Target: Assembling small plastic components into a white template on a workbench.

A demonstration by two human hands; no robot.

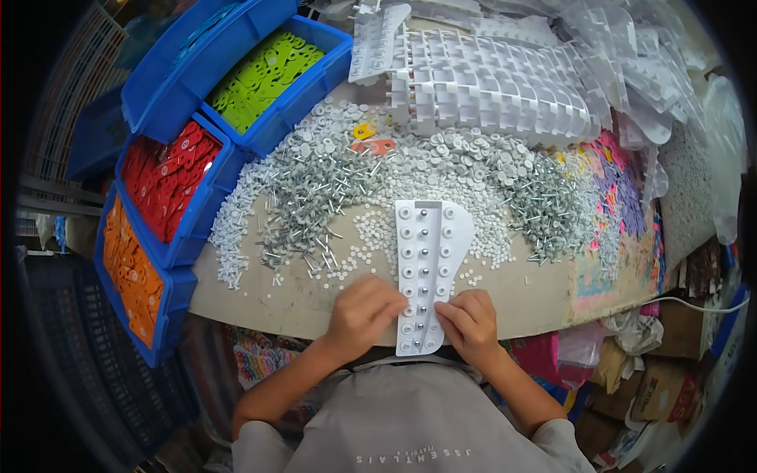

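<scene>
A white plastic panel [426, 272], straight on its left side and bulging at the upper right, lies on the table in front of me, its lower end at the near edge. White ring-shaped pieces sit in a row along each side, and metal balls or round heads run down the middle. My left hand [359, 315] is closed in a pinch at the left row, low on the panel. Across from it, my right hand [471, 323] pinches at the right row. Whatever is between either hand's fingertips is too small or hidden to make out.
Beyond the panel spread heaps of white plastic caps [473, 158], metal pins [319, 185] and more pins [552, 201]. Blue bins at left hold green pieces [264, 79], red pieces [169, 181] and orange pieces [130, 276]. White moulded panels [493, 83] are stacked at the back.
</scene>
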